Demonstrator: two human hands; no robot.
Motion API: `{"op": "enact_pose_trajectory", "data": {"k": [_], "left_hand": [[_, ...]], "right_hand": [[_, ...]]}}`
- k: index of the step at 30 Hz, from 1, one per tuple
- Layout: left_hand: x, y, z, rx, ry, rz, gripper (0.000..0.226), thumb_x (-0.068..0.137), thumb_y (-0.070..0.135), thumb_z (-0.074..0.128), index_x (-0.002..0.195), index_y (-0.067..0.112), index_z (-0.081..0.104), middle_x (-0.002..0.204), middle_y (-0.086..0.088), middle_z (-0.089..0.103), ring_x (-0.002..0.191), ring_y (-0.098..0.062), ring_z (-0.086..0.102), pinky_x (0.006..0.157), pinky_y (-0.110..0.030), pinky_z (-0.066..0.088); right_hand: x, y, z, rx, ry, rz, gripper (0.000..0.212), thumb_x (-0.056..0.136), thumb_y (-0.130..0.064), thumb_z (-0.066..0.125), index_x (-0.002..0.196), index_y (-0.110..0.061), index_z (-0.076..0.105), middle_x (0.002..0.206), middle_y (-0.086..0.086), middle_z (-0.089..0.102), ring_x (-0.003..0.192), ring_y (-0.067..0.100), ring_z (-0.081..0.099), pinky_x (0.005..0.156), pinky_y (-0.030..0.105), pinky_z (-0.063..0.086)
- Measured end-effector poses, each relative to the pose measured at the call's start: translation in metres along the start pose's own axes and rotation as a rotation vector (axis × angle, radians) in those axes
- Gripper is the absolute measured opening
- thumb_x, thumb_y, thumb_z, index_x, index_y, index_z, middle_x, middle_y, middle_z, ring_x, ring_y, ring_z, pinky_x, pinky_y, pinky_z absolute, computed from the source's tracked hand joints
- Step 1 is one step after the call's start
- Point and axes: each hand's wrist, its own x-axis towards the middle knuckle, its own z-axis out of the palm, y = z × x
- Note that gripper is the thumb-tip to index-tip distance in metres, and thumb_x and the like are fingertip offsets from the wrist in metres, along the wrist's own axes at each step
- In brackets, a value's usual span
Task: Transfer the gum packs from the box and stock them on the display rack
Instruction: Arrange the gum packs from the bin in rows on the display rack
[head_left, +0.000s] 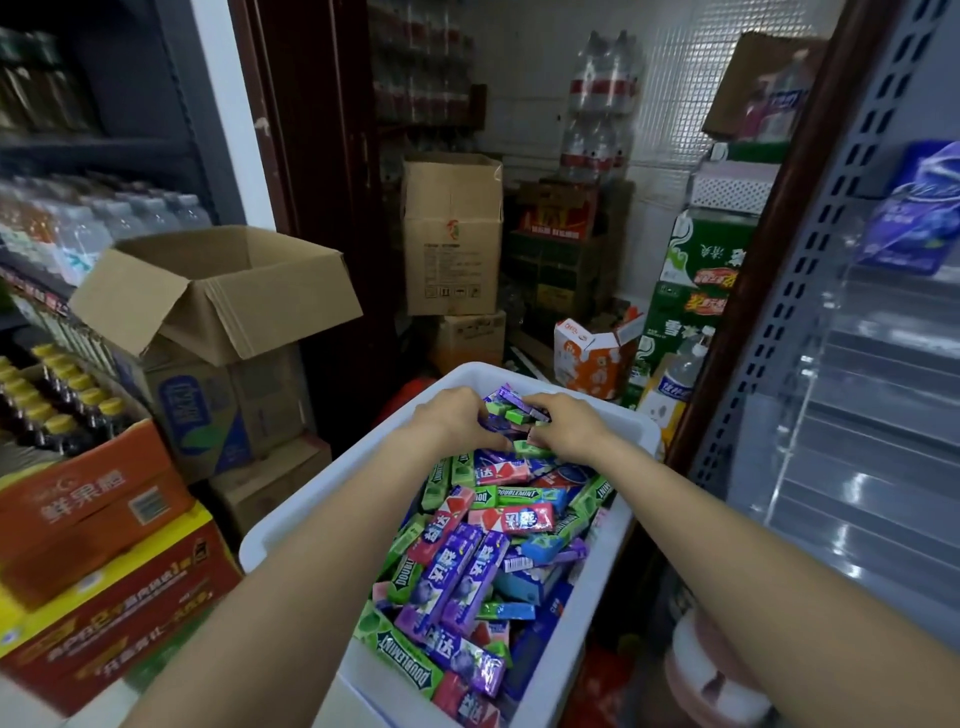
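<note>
A white plastic box (540, 675) stands in front of me, heaped with gum packs (467, 566) in purple, green, pink and blue. Both arms reach into its far end. My left hand (457, 418) and my right hand (569, 428) curl together round a small bundle of purple and green gum packs (511, 408), held just above the heap. The grey display rack (852, 322) with clear acrylic dividers rises on the right; a purple pack (914, 208) hangs at its top.
Stacked cardboard cartons stand left, the top one (218, 291) open. Bottled drinks (62, 400) fill the left shelves. A dark wooden door frame (769, 249) edges the rack. Beyond lie more cartons (452, 234) and water packs (602, 104).
</note>
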Motion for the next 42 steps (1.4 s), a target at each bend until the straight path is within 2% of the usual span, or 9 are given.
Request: {"op": "enact_pose_trajectory", "data": {"k": [7, 18, 21, 24, 26, 30, 34, 39, 42], "left_hand": [[-0.004, 0.010, 0.005, 0.035, 0.094, -0.064, 0.033, 0.076, 0.046, 0.072, 0.089, 0.017, 0.067, 0.087, 0.001, 0.066, 0.086, -0.020, 0.059, 0.070, -0.034, 0.043], [-0.026, -0.006, -0.018, -0.480, 0.367, 0.001, 0.019, 0.081, 0.027, 0.073, 0.096, 0.014, 0.071, 0.088, 0.004, 0.064, 0.082, -0.005, 0.056, 0.065, -0.015, 0.043], [-0.025, -0.012, -0.027, -0.678, 0.351, -0.076, 0.008, 0.080, 0.029, 0.072, 0.081, 0.021, 0.071, 0.079, 0.005, 0.067, 0.078, -0.008, 0.062, 0.067, -0.017, 0.049], [-0.022, -0.015, -0.040, -0.915, 0.301, -0.200, 0.021, 0.070, 0.044, 0.074, 0.070, 0.023, 0.071, 0.081, -0.005, 0.071, 0.081, -0.019, 0.069, 0.077, -0.037, 0.057], [-0.019, -0.018, -0.049, -1.009, 0.237, -0.260, 0.026, 0.078, 0.042, 0.072, 0.074, 0.016, 0.068, 0.081, -0.009, 0.070, 0.068, -0.012, 0.068, 0.070, -0.030, 0.057], [-0.019, -0.020, -0.068, -0.836, 0.102, -0.289, 0.039, 0.083, 0.054, 0.059, 0.089, 0.016, 0.065, 0.078, -0.005, 0.070, 0.075, -0.017, 0.067, 0.078, -0.034, 0.051], [-0.030, -0.029, -0.081, -0.435, -0.074, -0.170, 0.024, 0.093, 0.024, 0.056, 0.102, 0.006, 0.068, 0.099, -0.004, 0.070, 0.093, -0.019, 0.063, 0.079, -0.025, 0.043], [-0.056, -0.054, -0.087, -0.205, -0.361, 0.011, 0.028, 0.083, 0.021, 0.071, 0.107, 0.007, 0.068, 0.107, -0.005, 0.067, 0.100, -0.021, 0.061, 0.069, -0.009, 0.032], [-0.068, -0.064, -0.079, -0.080, -0.496, 0.094, 0.043, 0.074, 0.027, 0.079, 0.111, 0.009, 0.065, 0.109, -0.005, 0.061, 0.102, -0.023, 0.056, 0.078, -0.024, 0.039]], "right_hand": [[-0.006, -0.002, -0.007, -0.036, -0.045, -0.013, 0.054, 0.092, -0.009, 0.053, 0.143, -0.019, 0.037, 0.144, 0.008, 0.043, 0.127, 0.026, 0.045, 0.098, 0.032, 0.039], [0.006, -0.008, -0.008, 0.117, -0.091, -0.075, 0.064, 0.078, -0.018, 0.074, 0.135, -0.024, 0.048, 0.130, 0.006, 0.056, 0.113, 0.023, 0.056, 0.081, 0.026, 0.044], [0.003, -0.012, -0.010, 0.206, -0.089, -0.072, 0.042, 0.079, -0.018, 0.074, 0.120, -0.020, 0.063, 0.109, 0.000, 0.064, 0.096, 0.021, 0.064, 0.060, 0.016, 0.044], [0.000, -0.016, -0.020, 0.295, -0.017, -0.095, 0.019, 0.084, -0.019, 0.069, 0.103, -0.016, 0.069, 0.099, 0.004, 0.066, 0.086, 0.023, 0.061, 0.066, 0.027, 0.045], [-0.005, -0.019, -0.031, 0.436, -0.001, -0.066, 0.009, 0.085, -0.019, 0.068, 0.094, -0.018, 0.067, 0.088, 0.003, 0.065, 0.078, 0.024, 0.061, 0.060, 0.023, 0.043], [-0.019, -0.029, -0.053, 0.652, -0.012, 0.030, 0.013, 0.083, -0.015, 0.069, 0.093, -0.009, 0.064, 0.084, 0.000, 0.066, 0.077, 0.020, 0.064, 0.068, 0.030, 0.051], [-0.026, -0.042, -0.062, 0.672, -0.023, 0.096, 0.015, 0.081, -0.009, 0.071, 0.090, -0.004, 0.060, 0.083, 0.002, 0.062, 0.073, 0.007, 0.058, 0.062, 0.010, 0.046], [-0.032, -0.049, -0.061, 0.669, -0.008, 0.179, 0.013, 0.081, -0.017, 0.072, 0.088, -0.013, 0.061, 0.089, 0.008, 0.066, 0.080, 0.019, 0.063, 0.074, 0.034, 0.050], [-0.033, -0.058, -0.058, 0.698, 0.006, 0.231, 0.011, 0.082, -0.019, 0.071, 0.086, -0.017, 0.062, 0.093, 0.009, 0.068, 0.086, 0.022, 0.065, 0.076, 0.034, 0.053]]}}
